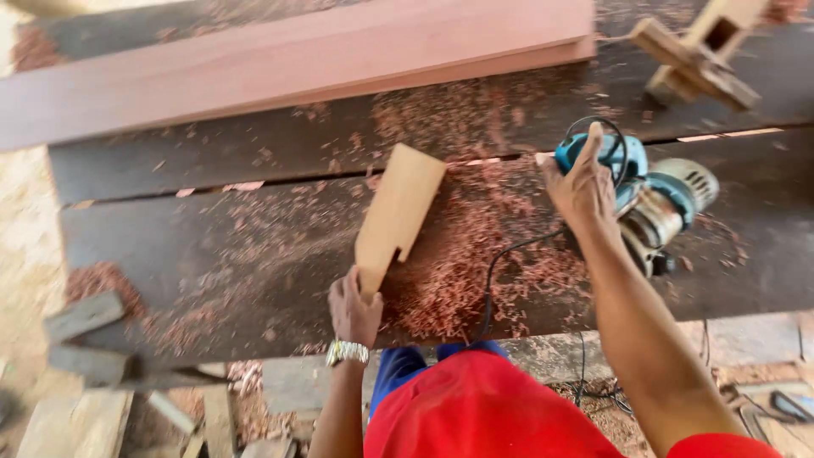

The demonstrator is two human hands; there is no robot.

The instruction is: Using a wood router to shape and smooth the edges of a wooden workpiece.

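My left hand (354, 310) grips the narrow end of a flat, notched piece of light wood (397, 212), which lies tilted on the dark workbench (195, 246). A watch sits on that wrist. My right hand (582, 188) rests on the handle of a blue electric planer (649, 191) at the right of the bench. Its black cord (500, 271) runs back toward me over the bench edge. Reddish shavings (475, 254) lie thick between the two hands.
Long reddish planks (288, 59) lie across the far side of the bench. A small wooden block assembly (699, 55) sits at the far right. Offcuts (93, 339) and scrap wood lie on the ground at lower left. A gap runs between the bench boards.
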